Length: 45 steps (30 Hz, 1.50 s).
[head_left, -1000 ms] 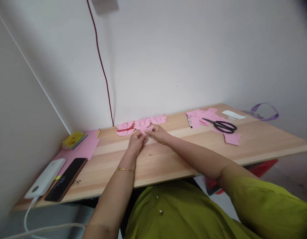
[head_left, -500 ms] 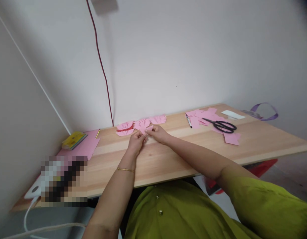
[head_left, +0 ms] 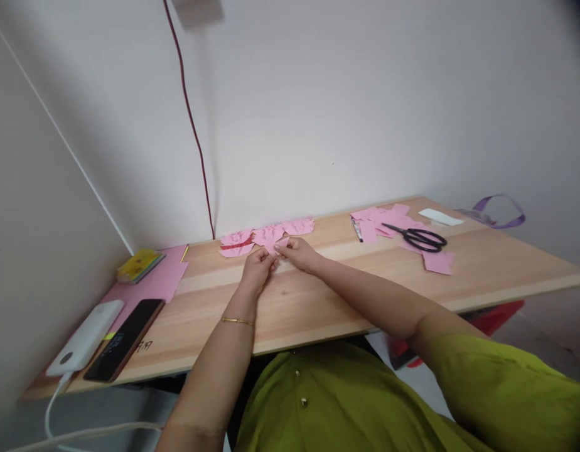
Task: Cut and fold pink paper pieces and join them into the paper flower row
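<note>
Both hands at the middle of the wooden table (head_left: 337, 289), close together, fingers bent inward. Left hand (head_left: 258, 269), gold bangle (head_left: 237, 321) on its wrist: grip pinching the near-left edge of a small pink paper piece (head_left: 283, 243). Right hand (head_left: 297, 253): grip pinching the same piece from the other side, thumb and forefinger together on it; exact fold of the paper too small to read. Paper piece located between the two hands, just on the person's side of a row of cut pink paper shapes (head_left: 297, 226) that lies near the wall; a red strip (head_left: 236, 244) shows among the shapes at the row's left end. Right portion of table: loose pink paper scraps (head_left: 398, 216), overlapping, with a marker pen (head_left: 356, 230) at their left edge and black-handled scissors (head_left: 424, 240) resting partly over them, blades pointing left. White paper slip (head_left: 439, 217) just beyond the scissors; purple strap (head_left: 499, 213) near the table's far right edge. Left portion: large pink paper sheets (head_left: 165, 282) carrying a yellow packet (head_left: 140, 265), a yellow pencil (head_left: 184, 253) at their far edge. White power bank (head_left: 86, 338), cable attached, lies beside a dark smartphone (head_left: 125, 339), screen up.
</note>
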Motion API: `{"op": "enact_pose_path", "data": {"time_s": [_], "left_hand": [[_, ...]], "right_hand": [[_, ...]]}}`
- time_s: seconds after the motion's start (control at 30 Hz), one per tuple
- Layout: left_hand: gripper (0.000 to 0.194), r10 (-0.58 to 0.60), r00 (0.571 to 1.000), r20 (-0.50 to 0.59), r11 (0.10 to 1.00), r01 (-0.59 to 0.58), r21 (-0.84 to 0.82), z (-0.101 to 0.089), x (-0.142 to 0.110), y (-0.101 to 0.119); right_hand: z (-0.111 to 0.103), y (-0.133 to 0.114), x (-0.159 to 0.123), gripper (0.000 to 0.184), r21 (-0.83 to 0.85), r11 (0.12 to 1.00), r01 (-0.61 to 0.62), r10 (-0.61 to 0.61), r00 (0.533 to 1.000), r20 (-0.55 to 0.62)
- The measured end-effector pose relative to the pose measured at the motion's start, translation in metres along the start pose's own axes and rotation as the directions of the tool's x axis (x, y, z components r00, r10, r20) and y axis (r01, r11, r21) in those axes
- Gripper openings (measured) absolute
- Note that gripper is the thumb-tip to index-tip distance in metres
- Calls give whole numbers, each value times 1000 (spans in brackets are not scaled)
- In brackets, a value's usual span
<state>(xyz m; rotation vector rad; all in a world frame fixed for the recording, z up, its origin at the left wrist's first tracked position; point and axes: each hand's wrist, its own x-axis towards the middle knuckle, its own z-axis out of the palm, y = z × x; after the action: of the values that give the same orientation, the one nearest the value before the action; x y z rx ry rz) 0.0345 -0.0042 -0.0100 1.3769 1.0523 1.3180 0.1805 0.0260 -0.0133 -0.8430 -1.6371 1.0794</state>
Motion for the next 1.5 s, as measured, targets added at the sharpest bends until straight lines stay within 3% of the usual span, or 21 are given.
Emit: {"op": "enact_pose_path", "data": {"time_s": [0.17,0.4,0.6,0.8,1.0,1.2,1.37,1.5], "left_hand": [[23,16,1000,15,1000,-16,2,1,0,-1],[23,-6,999,-37,1000,5,-14,-2,2,-4],[23,-18,1000,-16,1000,17,-18,0,1,-1],[24,-22,1000,-22,998,21,-54,-1,2,-4],[20,-28,1000,6,997,28,-76,-2,3,-8],[22,-30,999,-20,999,29,-44,-2,2,-7],[23,-49,998,-25,998,48,-36,-3,3,-8],[22,-33,999,-26,999,32,-33,-3,3,-9]], "right_hand": [[-2,-3,0,48,1,997,-76,76,993,-92],[0,0,1,33,6,1000,11,-11,1000,-1],[0,-2,0,40,-16,997,-77,76,995,-60],[1,-1,0,27,-7,1000,15,-15,1000,23],[1,2,1,30,24,998,-54,55,998,-19],[2,2,0,27,67,998,13,-15,999,35],[1,0,0,33,6,998,-65,65,998,-19],[1,-1,-1,32,53,998,-22,21,999,25]]}}
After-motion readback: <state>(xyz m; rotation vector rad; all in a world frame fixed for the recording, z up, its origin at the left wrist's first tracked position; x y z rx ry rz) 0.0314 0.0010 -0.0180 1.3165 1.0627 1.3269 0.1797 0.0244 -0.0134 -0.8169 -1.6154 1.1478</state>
